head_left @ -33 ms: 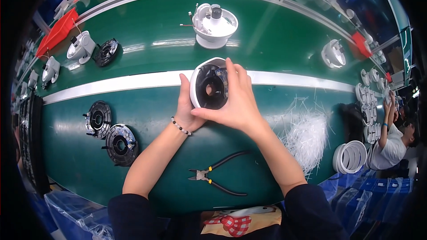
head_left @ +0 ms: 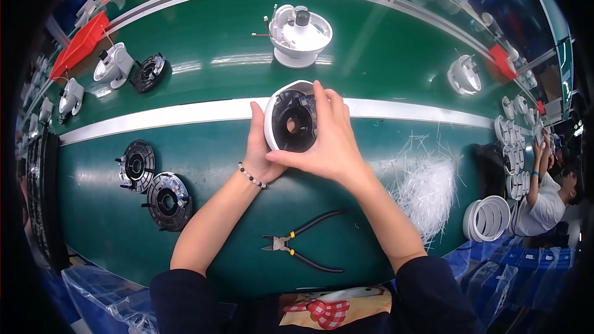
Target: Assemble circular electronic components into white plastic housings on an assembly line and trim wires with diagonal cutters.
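I saw the white shell point(head_left: 268, 125), with a black disc point(head_left: 286, 141) inside, above the green bench point(head_left: 204, 154). The left hand point(head_left: 258, 142) cupped its left side; the right hand point(head_left: 333, 139) clasped its right side. Pressing there too strongly, I feared, could harm the small circuit board point(head_left: 307, 107); a loose hold could drop the shell.

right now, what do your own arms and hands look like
The left hand and right hand are gloveless. A bracelet of dark and pale beads circles the left wrist. Dark sleeves end near the elbows, leaving both forearms bare.
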Tool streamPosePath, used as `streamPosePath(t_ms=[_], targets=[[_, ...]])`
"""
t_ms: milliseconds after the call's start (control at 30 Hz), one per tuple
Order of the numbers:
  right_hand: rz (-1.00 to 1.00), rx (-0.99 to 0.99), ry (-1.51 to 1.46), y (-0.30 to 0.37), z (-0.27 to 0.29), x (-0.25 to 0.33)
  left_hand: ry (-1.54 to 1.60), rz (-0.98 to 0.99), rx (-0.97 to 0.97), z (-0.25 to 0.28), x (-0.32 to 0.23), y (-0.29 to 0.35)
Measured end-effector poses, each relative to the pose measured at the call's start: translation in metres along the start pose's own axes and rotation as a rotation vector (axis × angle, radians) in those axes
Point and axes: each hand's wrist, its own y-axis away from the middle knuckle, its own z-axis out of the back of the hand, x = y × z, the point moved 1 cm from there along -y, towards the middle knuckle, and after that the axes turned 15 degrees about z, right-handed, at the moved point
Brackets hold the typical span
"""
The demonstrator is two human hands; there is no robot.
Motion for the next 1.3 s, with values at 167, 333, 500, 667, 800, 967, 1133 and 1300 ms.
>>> streamPosePath(t_ms=[167,333,500,667,800,967,1133,1300], targets=[[0.076,0.011,0.017,0.002,-0.008,0.005,-0.022,-0.007,-0.042,-0.001,-0.007,0.012],[0.013,-0.211,-0.142,0.004,-0.024,0.021,-0.045,-0.192,-0.072,-0.016,-0.006,0.022],[0.029,-0.270,-0.146,0.004,-0.025,0.023,-0.080,-0.297,-0.054,-0.016,-0.002,0.021],[0.031,-0.314,-0.093,0.002,-0.031,0.026,-0.064,-0.291,0.080,-0.005,-0.005,0.020],[0.032,-0.378,0.008,-0.001,-0.037,0.033,-0.021,-0.247,0.140,-0.006,-0.009,0.025],[-0.015,-0.307,-0.010,0.014,-0.021,0.023,0.013,-0.288,0.086,0.005,-0.010,0.011],[0.311,-0.355,-0.109,0.087,0.068,0.013,-0.064,-0.214,-0.370,0.015,-0.034,-0.004],[0.105,-0.571,0.755,0.171,0.214,-0.033,-0.056,-0.235,-0.617,0.047,-0.103,-0.038]])
